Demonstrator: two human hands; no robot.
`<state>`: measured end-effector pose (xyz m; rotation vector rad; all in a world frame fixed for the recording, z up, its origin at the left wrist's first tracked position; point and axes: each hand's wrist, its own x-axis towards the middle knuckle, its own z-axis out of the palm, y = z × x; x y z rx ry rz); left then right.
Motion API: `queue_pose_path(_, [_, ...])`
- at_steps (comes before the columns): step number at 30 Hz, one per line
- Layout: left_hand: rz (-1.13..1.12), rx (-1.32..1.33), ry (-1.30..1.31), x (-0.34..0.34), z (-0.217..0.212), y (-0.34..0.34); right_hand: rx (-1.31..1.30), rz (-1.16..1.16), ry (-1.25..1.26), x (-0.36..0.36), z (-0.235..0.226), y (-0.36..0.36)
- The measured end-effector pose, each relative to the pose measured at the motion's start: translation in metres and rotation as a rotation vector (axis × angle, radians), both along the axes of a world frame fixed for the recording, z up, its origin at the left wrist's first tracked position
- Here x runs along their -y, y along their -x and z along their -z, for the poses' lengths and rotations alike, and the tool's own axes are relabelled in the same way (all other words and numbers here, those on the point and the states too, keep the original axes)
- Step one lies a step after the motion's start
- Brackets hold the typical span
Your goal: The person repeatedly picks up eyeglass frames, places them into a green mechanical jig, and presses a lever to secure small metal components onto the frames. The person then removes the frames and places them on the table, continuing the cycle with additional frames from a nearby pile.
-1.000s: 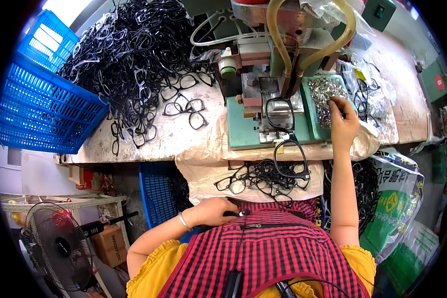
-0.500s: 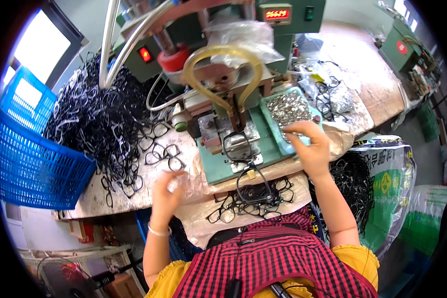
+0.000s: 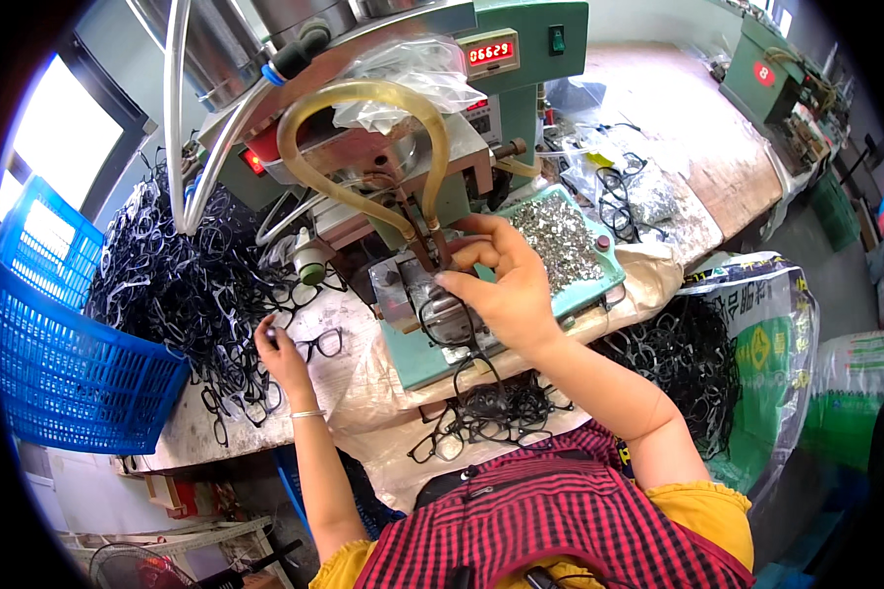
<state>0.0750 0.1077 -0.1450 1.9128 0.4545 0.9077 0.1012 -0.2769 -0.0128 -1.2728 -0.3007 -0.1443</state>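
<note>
My right hand (image 3: 509,285) is at the green bench press (image 3: 413,368), thumb and fingers pinched together beside its working tip. What they pinch, if anything, is too small or hidden to make out. Below those fingers a black eyeglass frame (image 3: 491,378) sits in the press, partly covered by my hand. My left hand (image 3: 283,361) has reached the loose black eyeglass frames (image 3: 326,343) on the table at the left. Its fingers are closed around a dark piece of a frame. Beyond my right wrist stands a light green tray (image 3: 614,265) of small metal parts (image 3: 560,236).
A large heap of black frames (image 3: 167,265) lies by a blue basket (image 3: 79,363) at the left. More frames (image 3: 481,417) rest on the sheet before my apron. A yellowish hose (image 3: 309,93) loops over the press. At the right stands a sack (image 3: 776,363).
My right hand has moved left from the tray of metal parts to the press tip. My left hand has gone left and forward to the loose frames. The whole view has shifted.
</note>
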Motion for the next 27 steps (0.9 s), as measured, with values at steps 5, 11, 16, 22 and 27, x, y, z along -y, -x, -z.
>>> queue_pose_path(5, [0.283, 0.357, 0.311, 0.113, -0.098, 0.030, -0.165, -0.083, -0.112, 0.002, -0.025, 0.026])
queue_pose_path(11, [0.880, 0.360, -0.722, 0.211, -0.167, 0.053, 0.248, 0.066, 0.551, 0.044, -0.004, -0.003])
queue_pose_path(16, [0.952, 0.322, -0.773, 0.224, -0.161, 0.032, 0.271, 0.548, 1.181, 0.107, 0.077, -0.037])
queue_pose_path(22, [0.998, 0.244, -0.734, 0.222, -0.165, 0.030, 0.463, 0.572, 1.087, 0.102, 0.085, -0.036])
queue_pose_path(27, [0.931, 0.253, -0.710, 0.224, -0.154, 0.041, 0.533, 0.361, 1.208, 0.089, 0.080, -0.057])
